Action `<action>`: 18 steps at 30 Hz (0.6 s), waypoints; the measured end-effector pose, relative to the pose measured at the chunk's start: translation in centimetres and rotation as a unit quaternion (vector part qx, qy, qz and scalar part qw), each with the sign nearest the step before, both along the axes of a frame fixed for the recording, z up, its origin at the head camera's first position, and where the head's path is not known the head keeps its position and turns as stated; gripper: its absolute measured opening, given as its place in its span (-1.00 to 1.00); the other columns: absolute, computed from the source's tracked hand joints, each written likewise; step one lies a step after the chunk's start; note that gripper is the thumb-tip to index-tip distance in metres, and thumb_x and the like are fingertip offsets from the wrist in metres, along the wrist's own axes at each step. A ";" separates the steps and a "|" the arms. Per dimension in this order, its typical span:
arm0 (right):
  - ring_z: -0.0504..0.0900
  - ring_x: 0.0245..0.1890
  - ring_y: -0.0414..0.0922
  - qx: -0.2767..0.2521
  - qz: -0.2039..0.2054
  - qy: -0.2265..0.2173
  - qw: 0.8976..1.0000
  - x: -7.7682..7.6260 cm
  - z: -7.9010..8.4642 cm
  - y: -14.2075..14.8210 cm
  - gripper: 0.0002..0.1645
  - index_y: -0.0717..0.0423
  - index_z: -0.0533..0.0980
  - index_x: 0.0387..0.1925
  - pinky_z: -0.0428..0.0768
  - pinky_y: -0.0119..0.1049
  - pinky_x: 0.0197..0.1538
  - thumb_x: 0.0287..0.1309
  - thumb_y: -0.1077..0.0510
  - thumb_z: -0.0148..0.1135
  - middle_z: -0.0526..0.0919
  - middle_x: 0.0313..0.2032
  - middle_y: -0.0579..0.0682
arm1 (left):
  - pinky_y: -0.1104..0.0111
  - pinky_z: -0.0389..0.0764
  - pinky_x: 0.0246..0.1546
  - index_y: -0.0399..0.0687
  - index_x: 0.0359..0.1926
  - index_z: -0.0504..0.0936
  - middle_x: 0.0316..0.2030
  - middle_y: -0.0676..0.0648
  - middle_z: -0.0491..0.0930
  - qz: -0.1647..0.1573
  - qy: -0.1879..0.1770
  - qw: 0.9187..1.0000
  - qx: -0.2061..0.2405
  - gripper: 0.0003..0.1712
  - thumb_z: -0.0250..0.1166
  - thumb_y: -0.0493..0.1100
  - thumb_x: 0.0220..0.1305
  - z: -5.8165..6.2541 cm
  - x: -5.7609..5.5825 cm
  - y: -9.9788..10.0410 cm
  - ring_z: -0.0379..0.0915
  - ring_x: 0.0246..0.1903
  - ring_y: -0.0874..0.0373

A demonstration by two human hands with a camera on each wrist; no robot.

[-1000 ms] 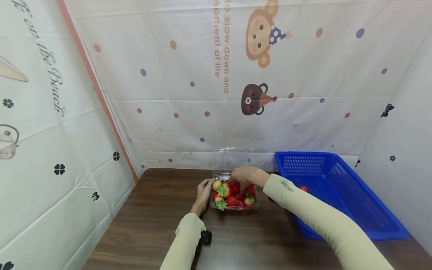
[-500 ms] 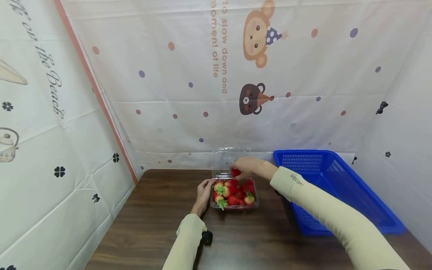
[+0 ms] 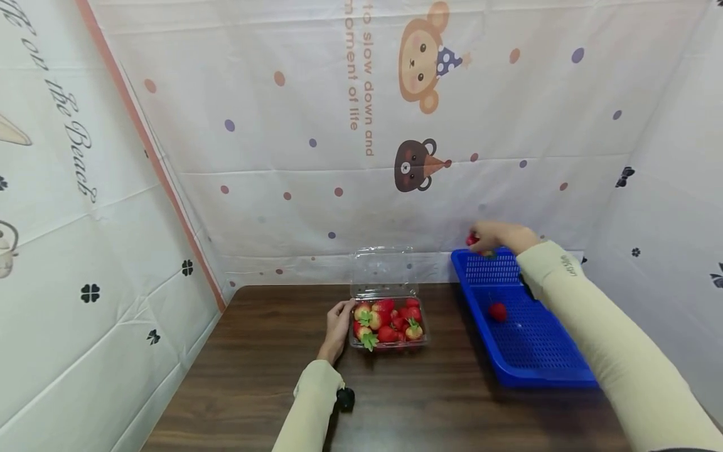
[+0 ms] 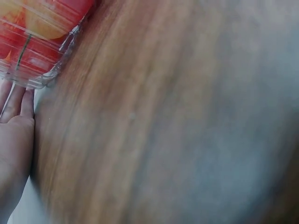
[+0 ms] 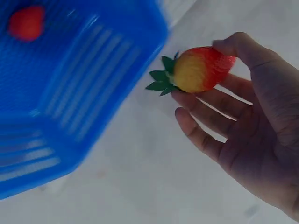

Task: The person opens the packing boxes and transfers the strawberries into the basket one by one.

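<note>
My right hand (image 3: 497,235) pinches a strawberry (image 5: 203,70) between thumb and fingers, raised over the far left rim of the blue basket (image 3: 491,351). The strawberry is red with a yellowish end, and its green leaves point toward the basket in the right wrist view. Inside the basket lies another red strawberry (image 3: 498,312). My left hand (image 3: 337,326) touches the left side of a clear plastic box (image 3: 390,346), fingers reaching along its wall. Several strawberries (image 3: 386,334) fill the box, some pale with green leaves. Its hinged lid (image 3: 384,270) stands up behind it.
The dark wooden table (image 3: 254,376) carries the box and, to its right, the basket. A patterned white cloth (image 3: 282,138) hangs close behind the table, with more cloth at both sides.
My right hand lifted a strawberry out of the box and carried it right, to above the basket's far rim. My left hand stays at the box. The head view has shifted slightly.
</note>
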State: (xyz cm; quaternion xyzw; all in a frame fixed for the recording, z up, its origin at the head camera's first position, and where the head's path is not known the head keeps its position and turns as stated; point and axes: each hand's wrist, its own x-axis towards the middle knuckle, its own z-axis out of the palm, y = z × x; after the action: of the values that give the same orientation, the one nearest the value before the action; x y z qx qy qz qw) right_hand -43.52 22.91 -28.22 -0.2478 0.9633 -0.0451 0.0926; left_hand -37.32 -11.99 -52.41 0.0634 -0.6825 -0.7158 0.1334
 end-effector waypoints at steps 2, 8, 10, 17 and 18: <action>0.50 -0.50 -0.10 -0.010 -0.030 -0.033 0.999 0.0 -0.7 2.4 -0.83 0.27 0.47 -0.40 0.47 -0.30 -0.41 0.09 0.19 0.17 0.53 -0.52 0.02 | 0.37 0.42 -0.02 -0.24 -0.21 0.70 -0.26 -0.04 0.68 -0.001 0.004 1.000 -0.005 -0.62 0.18 0.01 0.32 0.1 0.1 0.0 0.49 -0.19 0.25; 0.56 -0.39 -0.08 0.010 -0.146 -0.153 0.977 1.4 -4.0 6.8 -0.59 0.33 0.48 -0.10 0.54 -0.24 -0.35 0.22 0.04 0.14 0.60 -0.37 0.08 | 0.31 0.45 0.00 -0.19 -0.21 0.71 -0.21 -0.06 0.68 -0.003 0.006 1.000 -0.025 -0.61 0.13 0.03 0.36 0.3 0.2 0.3 0.50 -0.18 0.23; 0.59 -0.34 -0.04 0.009 -0.168 -0.177 0.970 1.8 -5.3 7.6 -0.48 0.37 0.43 -0.01 0.57 -0.18 -0.30 0.20 0.00 0.17 0.59 -0.30 0.12 | 0.30 0.45 0.00 -0.19 -0.21 0.71 -0.19 -0.07 0.67 -0.002 0.007 1.000 -0.026 -0.60 0.13 0.04 0.36 0.4 0.2 0.4 0.50 -0.17 0.22; 0.50 -0.27 0.02 0.056 -0.199 -0.166 0.964 2.1 -9.5 8.5 -0.42 0.21 0.51 -0.20 0.53 -0.13 -0.30 -0.02 -0.19 0.37 0.55 -0.25 0.17 | 0.33 0.45 -0.01 -0.21 -0.21 0.70 -0.17 -0.08 0.67 0.006 0.016 1.000 -0.024 -0.59 0.12 0.05 0.37 0.2 0.1 0.2 0.50 -0.15 0.24; 0.50 -0.29 0.01 0.054 -0.200 -0.163 0.965 2.0 -9.8 8.4 -0.46 0.20 0.51 -0.25 0.53 -0.15 -0.31 -0.03 -0.18 0.38 0.55 -0.28 0.16 | 0.35 0.45 -0.03 -0.22 -0.21 0.70 -0.18 -0.08 0.67 0.005 0.017 1.000 -0.024 -0.59 0.12 0.04 0.37 0.2 0.1 0.1 0.50 -0.17 0.26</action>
State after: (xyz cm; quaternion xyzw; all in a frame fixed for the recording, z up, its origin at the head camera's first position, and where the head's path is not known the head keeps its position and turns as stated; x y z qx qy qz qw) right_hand -41.49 31.32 -38.06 -0.0336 0.9661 -0.0500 0.2509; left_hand -37.23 -11.87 -52.20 0.0511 -0.6969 -0.6993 0.1502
